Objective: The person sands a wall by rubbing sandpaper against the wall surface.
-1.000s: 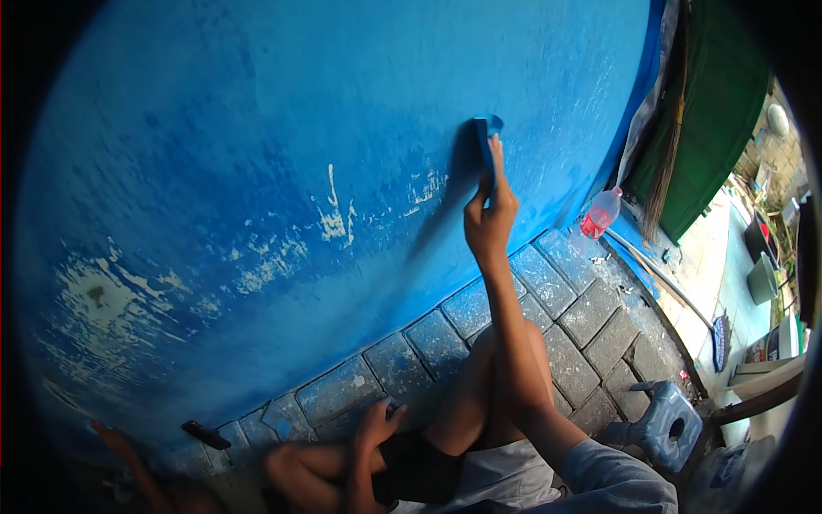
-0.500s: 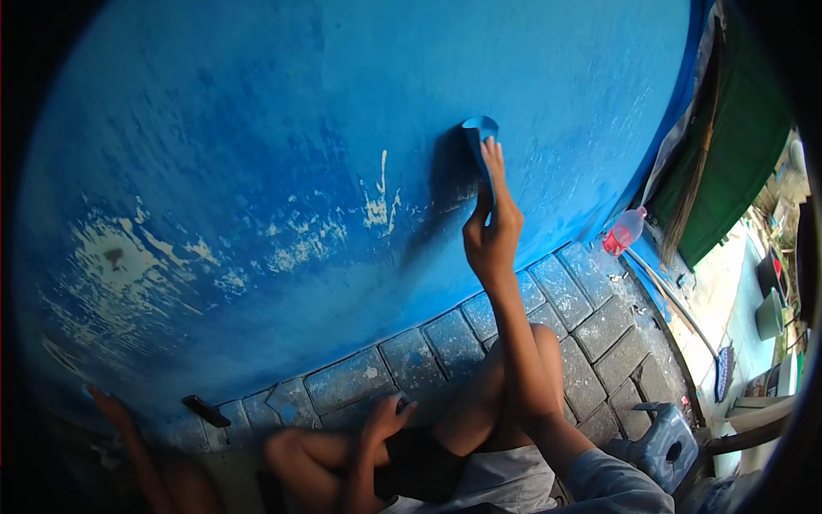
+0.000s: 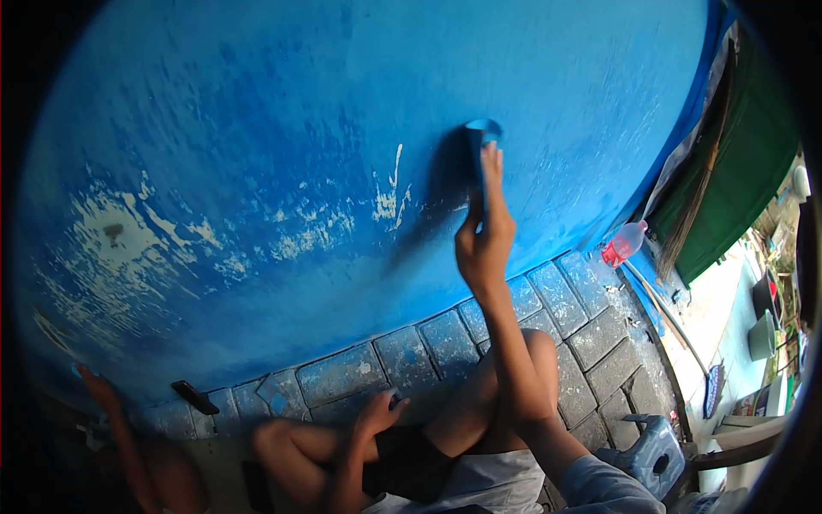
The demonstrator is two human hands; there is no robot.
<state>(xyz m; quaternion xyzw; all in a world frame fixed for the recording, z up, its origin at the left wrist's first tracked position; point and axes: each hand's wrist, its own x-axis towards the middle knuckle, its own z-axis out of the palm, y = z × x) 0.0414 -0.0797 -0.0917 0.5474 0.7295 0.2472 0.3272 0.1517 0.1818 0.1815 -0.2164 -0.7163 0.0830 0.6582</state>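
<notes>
My right hand is raised against the blue wall, its fingers pressing a curled blue sheet of sandpaper to the paint. The sheet's upper end bends away from the wall. Left of it, the wall has scraped patches where a pale layer shows. My left hand rests over my lap with its fingers curled; a small dark thing shows at the fingertips, too small to name.
Another person's hand touches the wall at lower left. A phone lies by the wall's foot on grey paving. To the right are a plastic bottle, a broom, a grey-blue stool and a green sheet.
My right hand and the sandpaper have shifted slightly left along the wall. My left hand stays over my lap. The camera view has moved a little.
</notes>
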